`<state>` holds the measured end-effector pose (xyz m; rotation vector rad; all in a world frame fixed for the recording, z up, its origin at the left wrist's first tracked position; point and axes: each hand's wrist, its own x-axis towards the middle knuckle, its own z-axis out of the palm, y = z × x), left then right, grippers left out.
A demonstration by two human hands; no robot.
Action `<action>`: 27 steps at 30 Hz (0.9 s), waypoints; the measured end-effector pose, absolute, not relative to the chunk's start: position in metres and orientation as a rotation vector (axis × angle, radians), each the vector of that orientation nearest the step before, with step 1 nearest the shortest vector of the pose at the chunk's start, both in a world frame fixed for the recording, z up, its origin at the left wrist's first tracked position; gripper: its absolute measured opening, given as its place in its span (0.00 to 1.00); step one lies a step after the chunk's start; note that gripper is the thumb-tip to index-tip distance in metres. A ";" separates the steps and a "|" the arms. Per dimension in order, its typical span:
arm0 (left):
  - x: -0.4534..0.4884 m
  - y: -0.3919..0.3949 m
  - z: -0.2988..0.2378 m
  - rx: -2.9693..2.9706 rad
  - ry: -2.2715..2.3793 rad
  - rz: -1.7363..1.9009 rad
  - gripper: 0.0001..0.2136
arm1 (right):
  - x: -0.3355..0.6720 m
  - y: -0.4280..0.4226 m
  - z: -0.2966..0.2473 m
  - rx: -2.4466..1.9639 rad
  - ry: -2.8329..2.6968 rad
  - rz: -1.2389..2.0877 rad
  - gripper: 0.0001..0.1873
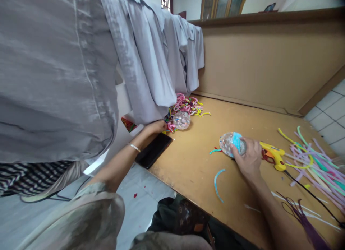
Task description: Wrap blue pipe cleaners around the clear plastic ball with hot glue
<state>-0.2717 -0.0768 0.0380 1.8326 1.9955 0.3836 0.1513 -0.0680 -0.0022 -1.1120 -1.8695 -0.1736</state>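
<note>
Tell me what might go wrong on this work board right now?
1. The yellow glue gun lies right beside the right hand, which grips the clear ball. If the gun is hot, its tip could burn the hand.
2. The black phone sits at the board's edge, by the left hand. A nudge of the arm might push it off.
3. The gun's cord trails toward the right forearm and could snag.
</note>
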 end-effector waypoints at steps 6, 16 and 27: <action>-0.290 -0.092 0.068 1.770 1.769 0.678 0.08 | 0.151 -0.069 -0.003 -1.121 -1.868 -0.159 0.22; -0.292 -0.097 0.086 1.452 1.630 0.904 0.14 | 0.152 -0.069 -0.002 -1.113 -1.864 -0.148 0.22; -0.276 -0.094 0.101 1.704 2.075 1.280 0.15 | 0.151 -0.071 -0.001 -1.101 -1.857 -0.159 0.23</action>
